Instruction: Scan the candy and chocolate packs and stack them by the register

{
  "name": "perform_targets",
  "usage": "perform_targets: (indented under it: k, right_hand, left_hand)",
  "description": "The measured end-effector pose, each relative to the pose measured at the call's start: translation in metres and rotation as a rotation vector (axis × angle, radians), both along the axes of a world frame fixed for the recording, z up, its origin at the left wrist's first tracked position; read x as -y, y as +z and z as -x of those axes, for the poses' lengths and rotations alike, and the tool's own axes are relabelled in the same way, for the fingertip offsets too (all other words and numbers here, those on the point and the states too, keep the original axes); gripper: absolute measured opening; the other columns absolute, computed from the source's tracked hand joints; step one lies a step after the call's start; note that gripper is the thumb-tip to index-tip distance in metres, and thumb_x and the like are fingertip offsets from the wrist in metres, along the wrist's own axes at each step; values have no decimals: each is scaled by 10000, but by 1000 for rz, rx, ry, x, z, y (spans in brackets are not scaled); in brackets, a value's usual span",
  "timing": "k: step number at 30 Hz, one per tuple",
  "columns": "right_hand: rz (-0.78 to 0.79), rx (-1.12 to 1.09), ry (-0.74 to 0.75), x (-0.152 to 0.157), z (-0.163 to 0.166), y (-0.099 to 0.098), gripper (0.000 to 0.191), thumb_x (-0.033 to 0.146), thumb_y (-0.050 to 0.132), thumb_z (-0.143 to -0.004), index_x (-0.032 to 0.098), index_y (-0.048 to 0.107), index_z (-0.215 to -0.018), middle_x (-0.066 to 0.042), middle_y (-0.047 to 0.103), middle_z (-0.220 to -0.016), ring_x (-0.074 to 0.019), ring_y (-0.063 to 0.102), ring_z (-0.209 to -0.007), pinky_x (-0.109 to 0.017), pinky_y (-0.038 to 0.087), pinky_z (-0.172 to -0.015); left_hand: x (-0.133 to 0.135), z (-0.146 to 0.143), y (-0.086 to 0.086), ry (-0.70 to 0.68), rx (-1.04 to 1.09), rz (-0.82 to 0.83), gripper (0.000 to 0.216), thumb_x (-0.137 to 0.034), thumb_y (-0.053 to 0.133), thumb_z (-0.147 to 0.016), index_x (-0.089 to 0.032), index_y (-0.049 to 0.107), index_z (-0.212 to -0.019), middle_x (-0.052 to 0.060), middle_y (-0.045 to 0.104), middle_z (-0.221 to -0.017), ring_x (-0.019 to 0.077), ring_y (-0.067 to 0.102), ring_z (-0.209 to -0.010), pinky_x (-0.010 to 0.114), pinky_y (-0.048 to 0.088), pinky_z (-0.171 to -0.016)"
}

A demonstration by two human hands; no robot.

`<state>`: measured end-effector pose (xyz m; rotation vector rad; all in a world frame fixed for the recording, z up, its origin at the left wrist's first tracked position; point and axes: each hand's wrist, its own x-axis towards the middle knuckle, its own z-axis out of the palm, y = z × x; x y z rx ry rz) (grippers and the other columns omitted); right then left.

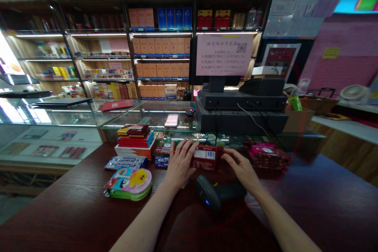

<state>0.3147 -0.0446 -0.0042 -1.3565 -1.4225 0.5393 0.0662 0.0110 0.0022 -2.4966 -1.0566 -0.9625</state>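
A dark red box (pixel 206 157) with a white label and barcode stands on the dark wooden counter, its label side facing me. My left hand (pixel 181 163) lies over its left end, fingers stretched and spread, partly covering the green and purple packs (pixel 162 153) beside it. At the box's right edge is my right hand (pixel 239 163), thumb and fingers curved but apart; whether the fingertips touch the box I cannot tell. Between my forearms lies a black barcode scanner (pixel 212 193) with a blue light, its handle end partly behind my right hand.
Left are stacked red and orange packs (pixel 136 138), blue-white packs (pixel 125 162) and cartoon-printed packs (pixel 130 183). Dark pink packs (pixel 267 153) are piled right. Behind stand a cash drawer (pixel 239 116), a monitor with a paper sign (pixel 224 55) and a glass display case (pixel 147 110).
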Motion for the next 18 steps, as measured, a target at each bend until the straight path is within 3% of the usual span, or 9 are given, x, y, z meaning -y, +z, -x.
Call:
perform_targets:
  k: [6,12,18]
  right_hand:
    - [49,87,109,8,-4,9,456,530,591,-862,228,623,-1203,-75,743,-1059,-258,678,-1027,-400,491,-949]
    - [250,255,354,25,-9,22,459,419,723,-776,264,664,-1204,-53,737,-1107,-276,656,-1071,-417,468,-976]
    - [358,508,396,33,-15,8,775,277,833,-587,352,599,-1322,-40,692,-1185,-308,585,-1135,-455,401,-1016]
  left_hand:
    - [-10,14,-1,88,58,-28,929,-246,791,-708,-259,313,-1504,91,463,-1496,315,352,-1421,609,68,-1228]
    - [-19,26,-1,184,100,-54,924,-216,797,-696,-243,327,-1490,103,470,-1482,312,351,-1422,591,78,-1231]
    - [-20,31,-1,231,119,-69,920,-191,780,-706,-253,308,-1493,123,471,-1472,315,380,-1408,605,129,-1217]
